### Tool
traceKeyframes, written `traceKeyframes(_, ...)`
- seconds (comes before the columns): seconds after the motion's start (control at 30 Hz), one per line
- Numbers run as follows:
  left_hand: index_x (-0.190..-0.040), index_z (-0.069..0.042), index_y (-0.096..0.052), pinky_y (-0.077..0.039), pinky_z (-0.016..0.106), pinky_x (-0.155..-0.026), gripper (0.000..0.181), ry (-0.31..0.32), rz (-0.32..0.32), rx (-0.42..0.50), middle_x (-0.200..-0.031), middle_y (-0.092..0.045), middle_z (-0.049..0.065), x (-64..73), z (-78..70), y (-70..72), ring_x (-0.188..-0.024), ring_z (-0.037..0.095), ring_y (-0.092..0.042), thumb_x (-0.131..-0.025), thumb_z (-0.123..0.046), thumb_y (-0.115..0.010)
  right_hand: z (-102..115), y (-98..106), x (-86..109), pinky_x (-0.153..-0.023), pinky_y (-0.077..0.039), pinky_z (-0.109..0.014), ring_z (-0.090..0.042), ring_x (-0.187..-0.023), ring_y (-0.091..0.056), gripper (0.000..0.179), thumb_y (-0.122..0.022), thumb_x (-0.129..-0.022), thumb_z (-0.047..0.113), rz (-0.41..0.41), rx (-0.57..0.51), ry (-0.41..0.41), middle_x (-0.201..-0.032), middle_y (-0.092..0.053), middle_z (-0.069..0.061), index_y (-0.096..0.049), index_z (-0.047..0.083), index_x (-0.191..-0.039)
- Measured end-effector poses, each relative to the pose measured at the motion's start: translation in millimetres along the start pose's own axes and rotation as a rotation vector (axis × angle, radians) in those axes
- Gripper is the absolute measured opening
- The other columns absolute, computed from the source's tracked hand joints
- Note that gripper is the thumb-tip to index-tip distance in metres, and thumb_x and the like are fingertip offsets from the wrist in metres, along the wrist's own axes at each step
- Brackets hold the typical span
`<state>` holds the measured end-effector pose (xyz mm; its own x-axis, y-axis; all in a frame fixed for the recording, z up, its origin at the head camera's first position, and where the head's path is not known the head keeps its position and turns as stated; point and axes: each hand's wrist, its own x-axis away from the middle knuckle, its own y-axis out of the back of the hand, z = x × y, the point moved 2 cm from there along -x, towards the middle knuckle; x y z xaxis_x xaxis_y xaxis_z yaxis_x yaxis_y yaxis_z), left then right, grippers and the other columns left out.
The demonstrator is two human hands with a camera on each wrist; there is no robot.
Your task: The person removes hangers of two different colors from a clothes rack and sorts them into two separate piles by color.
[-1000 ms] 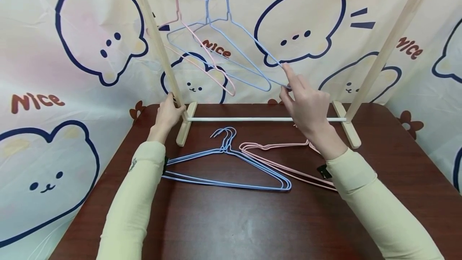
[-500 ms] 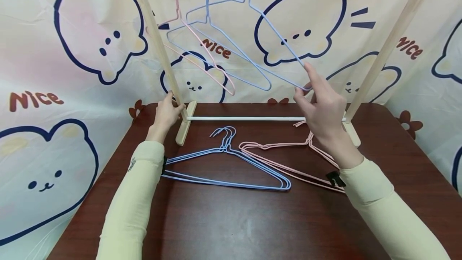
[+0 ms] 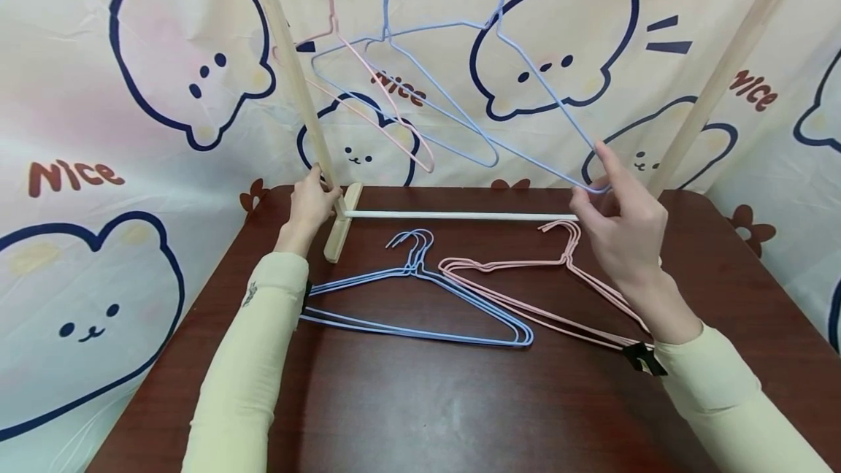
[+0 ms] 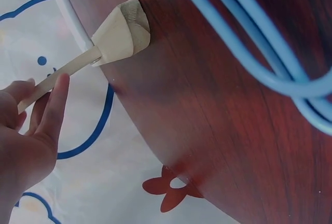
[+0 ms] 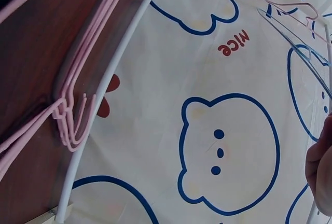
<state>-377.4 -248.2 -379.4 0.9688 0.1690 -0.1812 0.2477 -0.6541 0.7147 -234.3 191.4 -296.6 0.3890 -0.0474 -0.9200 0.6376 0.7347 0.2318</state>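
Note:
My right hand (image 3: 627, 232) pinches a blue wire hanger (image 3: 565, 108) by its lower right corner, index finger along the wire. The hanger tilts down to the right, and its hook end runs out past the top of the head view. To its left hang a second blue hanger (image 3: 386, 17) and a pink hanger (image 3: 332, 9). My left hand (image 3: 309, 206) grips the left wooden post (image 3: 289, 57) of the rack low down, near its foot (image 4: 122, 32). Only part of my right hand (image 5: 321, 172) shows in the right wrist view.
On the dark wooden table (image 3: 420, 414) lie a stack of blue hangers (image 3: 415, 265) and, right of it, a stack of pink hangers (image 3: 568, 258). A white lower rail (image 3: 460, 216) joins the rack's feet. A printed cloth (image 3: 164, 188) stands behind.
My right hand has moved right and somewhat down, drawing the pinched blue hanger away from the other two hanging hangers. My left hand keeps its hold on the post.

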Motion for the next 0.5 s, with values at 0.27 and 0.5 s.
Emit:
traceKeyframes(0.27, -0.14, -0.006, -0.044, -0.06, 0.033, -0.062, 0.044, 0.012, 0.005, 0.005, -0.11, -0.065, 0.023, -0.2, -2.1, -0.3, -0.084, 0.035, -0.071, -0.1, -0.015, -0.057, -6, 13, 14.0, -0.057, -0.032, -0.004, 0.012, -0.059, -0.04, 0.05, -0.07, -0.08, -0.003, 0.037, -0.037, -0.044, -0.075, -0.065, -0.018, -0.065, 0.004, -0.13)
traceKeyframes(0.5, -0.144, -0.009, -0.043, -0.061, 0.034, -0.062, 0.047, 0.021, 0.0, 0.029, -0.112, -0.066, 0.022, -0.7, -2.1, -0.7, -0.089, 0.037, -0.072, -0.099, -0.014, -0.058, -10, 17, 27.9, -0.054, -0.03, -0.005, 0.012, -0.056, -0.039, 0.056, -0.071, -0.077, -0.009, 0.113, -0.054, -0.1, -0.075, -0.064, -0.013, -0.065, 0.005, -0.131)
